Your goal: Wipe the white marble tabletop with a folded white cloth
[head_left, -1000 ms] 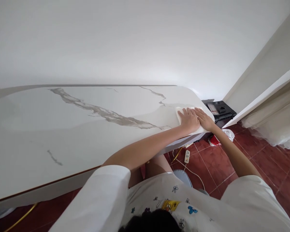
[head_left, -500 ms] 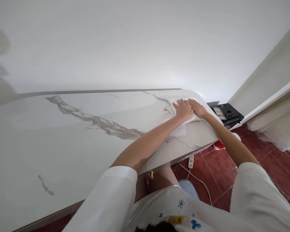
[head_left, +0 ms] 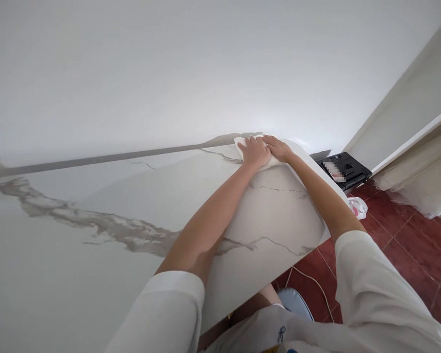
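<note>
A folded white cloth (head_left: 277, 161) lies on the far right part of a white marble-patterned tabletop (head_left: 132, 284), close to the wall. My left hand (head_left: 256, 153) presses down on it, with its fingers bent over the cloth. Right beside it, my right hand (head_left: 278, 148) bears on the cloth too, fingers together and touching the left hand. Both palms cover much of the cloth, so its full shape is hidden. Grey-brown veins run across the tabletop around my forearms.
Behind the table rises a white wall (head_left: 176, 63). A black case (head_left: 347, 169) sits past the table's right end, near a pale curtain (head_left: 422, 171). Below are a red tiled floor (head_left: 400, 250), a white bag (head_left: 357, 208), a cable (head_left: 318, 284) and a blue-grey seat (head_left: 297, 301).
Both hands have slid the cloth away from me, to the table's far edge by the wall. The view has turned and come nearer the tabletop.
</note>
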A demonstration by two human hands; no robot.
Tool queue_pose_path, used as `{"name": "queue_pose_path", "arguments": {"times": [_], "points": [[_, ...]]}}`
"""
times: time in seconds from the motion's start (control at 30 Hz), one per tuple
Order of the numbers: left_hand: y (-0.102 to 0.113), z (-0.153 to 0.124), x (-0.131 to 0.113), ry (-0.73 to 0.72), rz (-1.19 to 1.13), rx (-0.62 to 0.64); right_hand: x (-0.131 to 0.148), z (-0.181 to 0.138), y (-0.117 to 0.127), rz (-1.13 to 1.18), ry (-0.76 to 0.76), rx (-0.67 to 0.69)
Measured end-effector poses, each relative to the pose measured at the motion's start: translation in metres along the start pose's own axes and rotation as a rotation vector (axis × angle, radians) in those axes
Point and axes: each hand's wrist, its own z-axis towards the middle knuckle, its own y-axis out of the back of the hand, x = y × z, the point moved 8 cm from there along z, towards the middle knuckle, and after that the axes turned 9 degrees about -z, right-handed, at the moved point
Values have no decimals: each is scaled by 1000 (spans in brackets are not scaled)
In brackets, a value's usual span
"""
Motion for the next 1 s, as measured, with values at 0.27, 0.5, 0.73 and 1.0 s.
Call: {"name": "queue_pose_path", "arguments": {"times": [0.27, 0.5, 0.73, 1.0], "points": [[2, 21, 4, 66, 38, -34, -10, 32, -5, 90, 38, -62], [-4, 30, -3, 76, 53, -56, -24, 45, -10, 145, 141, -53], [-9, 29, -9, 48, 32, -75, -30, 39, -11, 88, 86, -45], [-13, -6, -24, 2, 24, -79, -25, -10, -6, 7, 146, -64]]}}
